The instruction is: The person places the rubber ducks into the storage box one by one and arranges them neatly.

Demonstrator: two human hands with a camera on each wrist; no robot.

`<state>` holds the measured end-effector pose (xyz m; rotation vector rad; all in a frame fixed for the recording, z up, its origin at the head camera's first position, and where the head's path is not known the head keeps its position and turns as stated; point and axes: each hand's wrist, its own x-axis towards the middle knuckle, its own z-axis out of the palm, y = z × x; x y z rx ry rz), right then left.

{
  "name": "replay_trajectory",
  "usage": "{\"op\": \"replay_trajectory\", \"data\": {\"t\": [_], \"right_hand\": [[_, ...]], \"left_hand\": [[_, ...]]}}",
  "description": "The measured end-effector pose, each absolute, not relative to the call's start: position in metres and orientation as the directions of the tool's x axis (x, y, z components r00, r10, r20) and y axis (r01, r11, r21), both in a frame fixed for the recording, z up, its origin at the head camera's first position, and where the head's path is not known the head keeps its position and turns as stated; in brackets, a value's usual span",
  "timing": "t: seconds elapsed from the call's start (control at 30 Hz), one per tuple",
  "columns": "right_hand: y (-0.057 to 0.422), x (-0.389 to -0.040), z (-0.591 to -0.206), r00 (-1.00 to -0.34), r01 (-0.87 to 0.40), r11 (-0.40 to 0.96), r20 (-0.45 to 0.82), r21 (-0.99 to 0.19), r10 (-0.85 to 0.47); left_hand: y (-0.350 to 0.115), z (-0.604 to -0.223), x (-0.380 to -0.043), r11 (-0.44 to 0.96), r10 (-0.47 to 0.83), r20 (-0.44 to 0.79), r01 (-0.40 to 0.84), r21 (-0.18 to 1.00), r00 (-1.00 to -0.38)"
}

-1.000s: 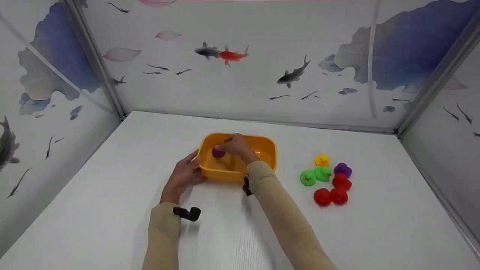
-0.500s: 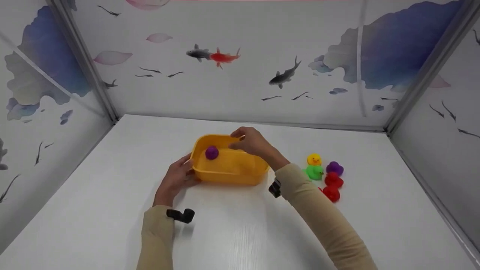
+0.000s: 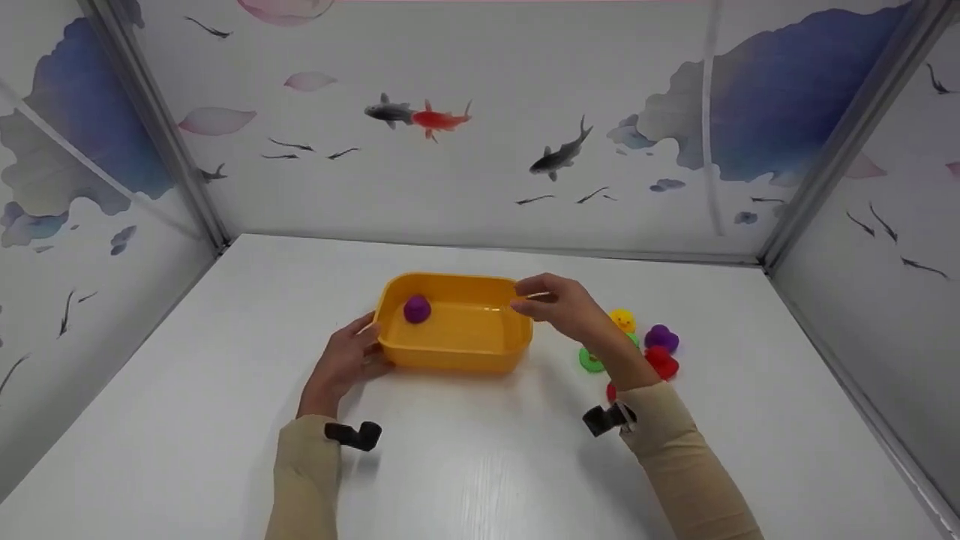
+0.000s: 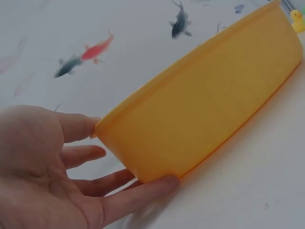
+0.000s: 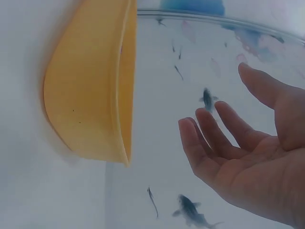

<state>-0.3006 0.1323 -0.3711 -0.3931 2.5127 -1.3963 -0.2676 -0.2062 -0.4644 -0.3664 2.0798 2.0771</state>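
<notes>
A white table (image 3: pixel 472 450) fills the lower frame, bearing a yellow tub (image 3: pixel 451 361) at centre, with the left hand (image 3: pixel 346 358), fingers spread, touching its left end, the right hand (image 3: pixel 566 306), thumb and fingers parted, near its right end, a partly hidden toy cluster (image 3: pixel 661 362) at centre-right, and 1 purple toy (image 3: pixel 417 309) inside the tub's left part.

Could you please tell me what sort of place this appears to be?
It looks like a small booth, perhaps set up for recording: a white table enclosed on three sides by fish-printed panels, with metal posts at the corners.
</notes>
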Motion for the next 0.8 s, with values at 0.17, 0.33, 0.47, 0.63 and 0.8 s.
{"op": "replay_trajectory", "data": {"t": [0.17, 0.33, 0.47, 0.63, 0.8], "right_hand": [[0.149, -0.294, -0.379, -0.951, -0.076, 0.456, -0.074, -0.887, -0.301], [0.164, -0.293, -0.386, -0.962, -0.049, 0.444, -0.078, -0.894, -0.263], [0.178, -0.294, -0.390, -0.965, -0.050, 0.451, -0.073, -0.891, -0.251], [0.205, -0.293, -0.395, -0.978, -0.054, 0.455, -0.044, -0.889, -0.203], [0.237, -0.294, -0.395, -0.989, -0.013, 0.447, -0.055, -0.894, -0.138]], "left_hand": [[-0.205, -0.463, -0.271, 0.008, -0.051, -0.298, -0.299, 0.954, -0.953], [-0.204, -0.463, -0.273, -0.007, -0.053, -0.306, -0.306, 0.952, -0.951], [-0.203, -0.465, -0.271, -0.006, -0.057, -0.329, -0.329, 0.944, -0.943], [-0.203, -0.466, -0.269, -0.004, -0.054, -0.322, -0.322, 0.947, -0.945], [-0.205, -0.466, -0.269, 0.006, -0.060, -0.315, -0.316, 0.949, -0.947]]}}
